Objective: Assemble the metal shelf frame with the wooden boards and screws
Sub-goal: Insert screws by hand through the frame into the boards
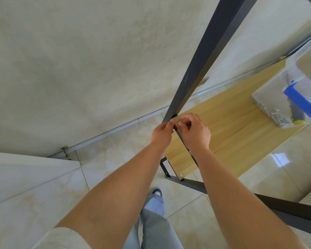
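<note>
Between the two hands, at the board's near corner, a screw (179, 121) is being pinched by the right hand (194, 131). The frame upright (201, 69) is being gripped by the left hand (162, 133), just left of the wooden board (232, 126), whose long axis is running away rightward.

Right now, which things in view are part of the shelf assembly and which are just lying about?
In the job:
- metal frame upright
- wooden board
- small screw, pinched by the right hand
- left hand, gripping the upright
- clear plastic box of hardware, resting on the board

Lying about:
- door stopper by the wall
- door, lower left
</note>
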